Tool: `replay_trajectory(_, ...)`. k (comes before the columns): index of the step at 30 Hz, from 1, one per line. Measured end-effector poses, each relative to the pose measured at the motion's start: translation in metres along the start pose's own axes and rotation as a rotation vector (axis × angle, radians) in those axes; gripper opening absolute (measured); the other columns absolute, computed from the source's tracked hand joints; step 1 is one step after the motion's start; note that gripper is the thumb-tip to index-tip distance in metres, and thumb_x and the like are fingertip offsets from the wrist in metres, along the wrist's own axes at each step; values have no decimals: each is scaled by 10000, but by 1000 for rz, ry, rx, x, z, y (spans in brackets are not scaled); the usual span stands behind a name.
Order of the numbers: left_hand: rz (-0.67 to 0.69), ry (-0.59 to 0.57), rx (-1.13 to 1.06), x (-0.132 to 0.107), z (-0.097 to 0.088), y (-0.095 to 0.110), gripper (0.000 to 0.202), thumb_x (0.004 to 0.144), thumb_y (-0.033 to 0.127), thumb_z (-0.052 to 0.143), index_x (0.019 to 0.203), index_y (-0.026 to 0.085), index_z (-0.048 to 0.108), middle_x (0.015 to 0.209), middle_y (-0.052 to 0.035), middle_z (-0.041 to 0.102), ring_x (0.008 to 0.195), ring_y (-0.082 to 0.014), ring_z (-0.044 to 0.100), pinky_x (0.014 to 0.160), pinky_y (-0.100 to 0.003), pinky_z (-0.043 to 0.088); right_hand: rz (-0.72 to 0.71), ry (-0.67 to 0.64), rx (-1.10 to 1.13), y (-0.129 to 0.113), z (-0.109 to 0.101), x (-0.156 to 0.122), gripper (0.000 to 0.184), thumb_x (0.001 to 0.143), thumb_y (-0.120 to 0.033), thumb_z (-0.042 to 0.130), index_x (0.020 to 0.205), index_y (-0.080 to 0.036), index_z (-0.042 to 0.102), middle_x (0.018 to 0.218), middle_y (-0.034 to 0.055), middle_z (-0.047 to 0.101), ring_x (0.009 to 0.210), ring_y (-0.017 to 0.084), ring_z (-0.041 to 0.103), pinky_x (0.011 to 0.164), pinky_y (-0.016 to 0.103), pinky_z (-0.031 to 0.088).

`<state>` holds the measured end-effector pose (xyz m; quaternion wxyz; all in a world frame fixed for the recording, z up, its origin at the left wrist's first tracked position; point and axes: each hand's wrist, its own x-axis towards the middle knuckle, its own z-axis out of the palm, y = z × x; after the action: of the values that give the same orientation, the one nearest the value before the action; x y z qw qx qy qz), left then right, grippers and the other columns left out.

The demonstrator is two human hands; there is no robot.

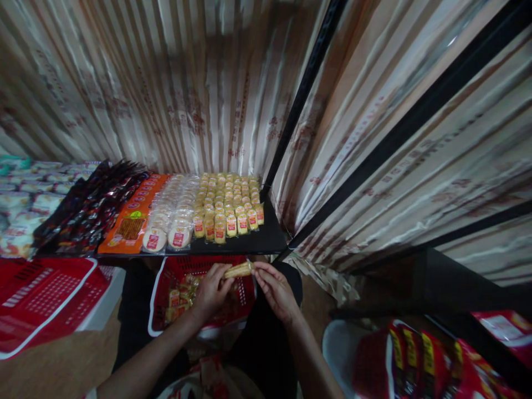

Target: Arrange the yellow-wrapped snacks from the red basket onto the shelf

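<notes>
Between my two hands is a small pale-yellow wrapped snack (pixel 238 271), long and narrow, held above a red basket. My left hand (pixel 213 288) pinches its left end, and the fingertips of my right hand (pixel 274 289) grip the clear wrapper at its right end. Below, the red basket (pixel 157 302) with a white rim contains loose yellow snack packs (pixel 177 302). Just beyond my hands, rows of similar yellow packs (pixel 226 208) stand on a black shelf (pixel 272 233), the front ones showing red and white labels.
Left along the shelf lie round white packs (pixel 178 237), an orange bag (pixel 129 224), dark packets (pixel 91 210) and white packs (pixel 25 216). Another red basket (pixel 45 305) sits at left. Black posts (pixel 303 94) and pleated curtain border the shelf. Red packets (pixel 428 360) lie at lower right.
</notes>
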<state>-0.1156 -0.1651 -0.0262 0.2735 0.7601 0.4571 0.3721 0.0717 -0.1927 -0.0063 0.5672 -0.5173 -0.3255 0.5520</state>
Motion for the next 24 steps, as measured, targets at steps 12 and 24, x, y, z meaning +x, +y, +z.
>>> replay_trajectory(12, -418, -39, -329, 6, 25, -1, 301, 753, 345, 542, 972, 163, 635, 856, -46, 684, 705, -156, 609, 661, -268, 482, 5, 44, 8, 6, -4, 17, 312, 676, -434, 692, 869, -188, 693, 860, 94, 714, 870, 229, 669, 800, 361, 540)
replay_trajectory(24, -591, -78, -767, 22, 50, 7, 421, 638, 506, 666, 837, 142, 600, 723, -32, 661, 651, -143, 610, 628, -257, 481, -46, 142, -88, -3, -6, 37, 364, 601, -407, 734, 882, -184, 674, 756, 34, 689, 647, 139, 612, 597, 259, 498)
